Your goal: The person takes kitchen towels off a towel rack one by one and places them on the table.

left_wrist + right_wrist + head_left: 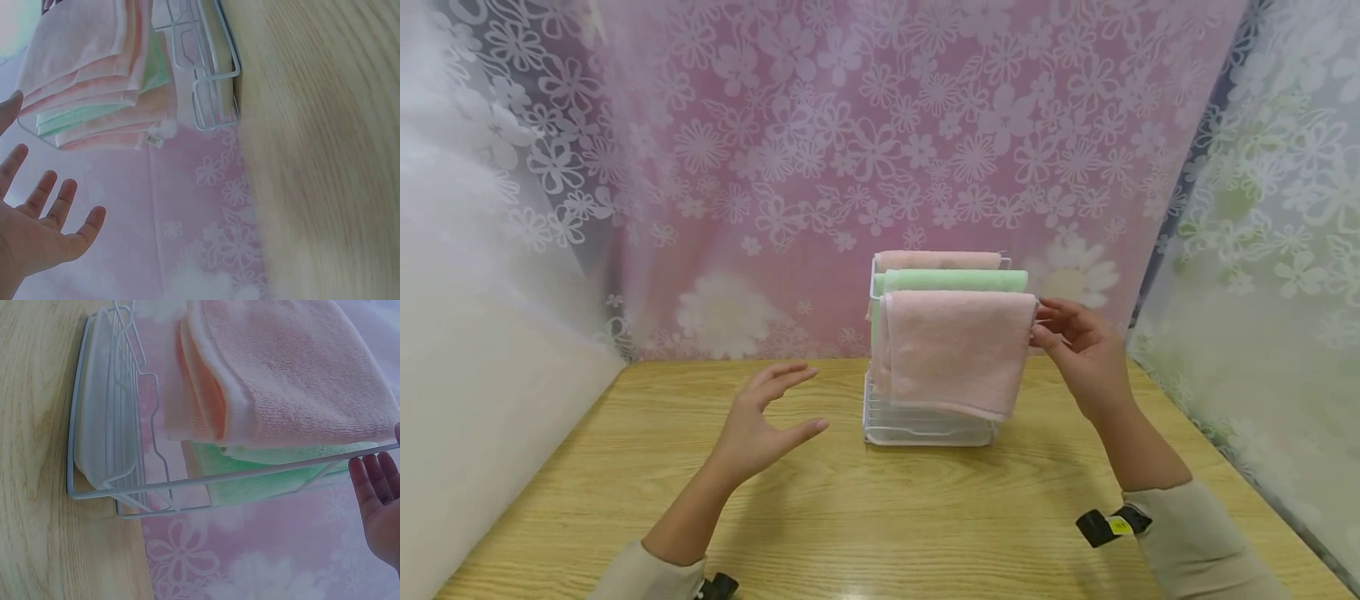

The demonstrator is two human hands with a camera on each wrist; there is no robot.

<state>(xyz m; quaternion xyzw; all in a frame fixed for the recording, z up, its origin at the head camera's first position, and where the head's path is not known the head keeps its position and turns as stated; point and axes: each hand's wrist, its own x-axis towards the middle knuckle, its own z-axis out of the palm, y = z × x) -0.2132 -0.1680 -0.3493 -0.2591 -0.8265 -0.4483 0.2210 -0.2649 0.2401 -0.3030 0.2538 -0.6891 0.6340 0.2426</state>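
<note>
- A person's right hand is at the upper right corner of a white wire rack. Thumb and fingertips pinch the rack's top wire, beside the edge of the front pink towel.
- The left hand hovers above the table, to the left of the rack and apart from it. Its grip is spread wide – thumb pointing toward the rack, fingers reaching forward above it.
- The rack stands upright on the table, a little right of centre, with towels hung over its bars one behind another.
- The front pink towel drapes over the nearest bar, its fluffy face toward the viewer and its lower hem slanting down to the right.
- Just behind it hangs a pale green towel, showing mostly as a folded top band.
- Farthest back is a peach towel, largely hidden by the other two.
- At the rack's base sits a shallow white tray, below the towels.
- The table has a light wood grain. Behind it hangs a pink curtain patterned with white flowers.
- Both arms wear beige sleeves – a black band with a yellow label shows at the right wrist.
</note>
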